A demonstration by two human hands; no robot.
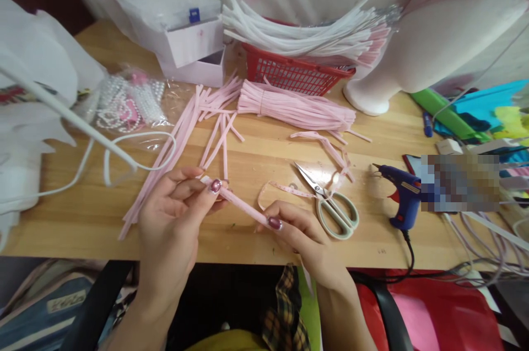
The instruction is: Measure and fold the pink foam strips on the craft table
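Observation:
A short pink pipe cleaner (243, 206) stretches between my two hands above the front of the table. My left hand (177, 213) pinches its left end between thumb and fingers, along with a small white piece I cannot make out. My right hand (300, 232) pinches the other end. A pale strip hangs below my right hand. Scissors (336, 213) with pale green handles lie just right of my right hand, with a pink measuring tape (285, 188) running beside and across them. Loose pink pipe cleaners (165, 158) lie beyond my left hand.
Behind lie a tied bundle of pink pipe cleaners (293, 106) and a red basket (297, 67) of white ones. A blue glue gun (403, 194) stands right, its cord over the table edge. Bagged beads (132, 100), white boxes (194, 45) and a white cable (66, 106) are left.

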